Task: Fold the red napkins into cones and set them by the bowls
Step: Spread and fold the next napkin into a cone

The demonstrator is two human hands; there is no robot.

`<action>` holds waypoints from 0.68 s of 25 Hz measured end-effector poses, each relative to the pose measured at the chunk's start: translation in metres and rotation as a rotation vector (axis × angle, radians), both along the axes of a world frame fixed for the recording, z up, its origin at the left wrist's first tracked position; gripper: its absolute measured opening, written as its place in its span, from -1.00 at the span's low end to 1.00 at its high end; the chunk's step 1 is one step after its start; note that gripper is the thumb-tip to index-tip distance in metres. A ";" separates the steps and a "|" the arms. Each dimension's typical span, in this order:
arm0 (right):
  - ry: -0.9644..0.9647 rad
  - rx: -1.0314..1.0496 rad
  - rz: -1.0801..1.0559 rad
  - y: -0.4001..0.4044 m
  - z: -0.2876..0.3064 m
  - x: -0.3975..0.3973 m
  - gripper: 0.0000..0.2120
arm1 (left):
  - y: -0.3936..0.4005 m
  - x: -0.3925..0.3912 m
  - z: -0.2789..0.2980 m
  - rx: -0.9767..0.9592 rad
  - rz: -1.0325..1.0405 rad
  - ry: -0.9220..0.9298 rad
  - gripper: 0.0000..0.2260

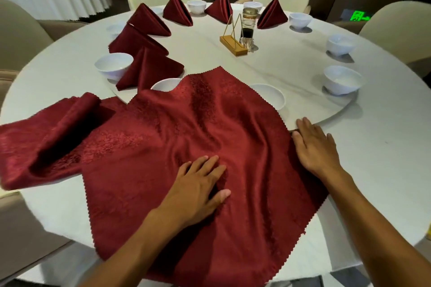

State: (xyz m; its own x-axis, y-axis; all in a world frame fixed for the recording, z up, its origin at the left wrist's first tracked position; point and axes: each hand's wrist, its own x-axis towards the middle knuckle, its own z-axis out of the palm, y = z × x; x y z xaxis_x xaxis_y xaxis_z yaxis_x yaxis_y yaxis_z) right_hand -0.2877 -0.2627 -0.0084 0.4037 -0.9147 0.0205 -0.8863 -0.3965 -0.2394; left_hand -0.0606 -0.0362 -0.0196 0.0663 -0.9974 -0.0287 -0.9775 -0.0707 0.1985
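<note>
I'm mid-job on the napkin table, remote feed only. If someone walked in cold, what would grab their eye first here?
First, the big red napkin spread open over the near table edge, with the left hand flat on its middle and the right hand flat at its right edge. Next, the row of folded red cones curving along the far left beside white bowls. More unfolded red cloth lies at the left.

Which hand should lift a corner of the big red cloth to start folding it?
Probably the right hand: it lies flat at the open napkin's right corner, ready to lift it. The left hand presses flat on the napkin's middle, holding it steady.
</note>
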 end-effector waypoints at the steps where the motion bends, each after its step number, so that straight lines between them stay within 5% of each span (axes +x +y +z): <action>1: -0.018 0.008 -0.001 -0.001 0.000 -0.001 -0.47 | -0.003 -0.004 -0.001 -0.009 0.014 0.001 -0.41; 6: -0.456 0.125 -0.016 0.008 0.012 -0.010 -0.52 | -0.009 -0.013 -0.004 -0.031 0.057 0.000 -0.43; 12: -0.440 0.087 -0.122 0.015 0.012 -0.046 -0.70 | -0.015 -0.022 -0.006 -0.021 0.033 0.027 -0.39; 15: -0.290 -0.181 -0.261 0.014 0.034 -0.055 -0.71 | -0.021 -0.030 0.010 -0.062 0.000 0.092 -0.44; 17: -0.225 -0.307 -0.091 0.039 0.041 -0.056 -0.74 | -0.001 -0.020 0.023 -0.197 -0.091 0.121 -0.59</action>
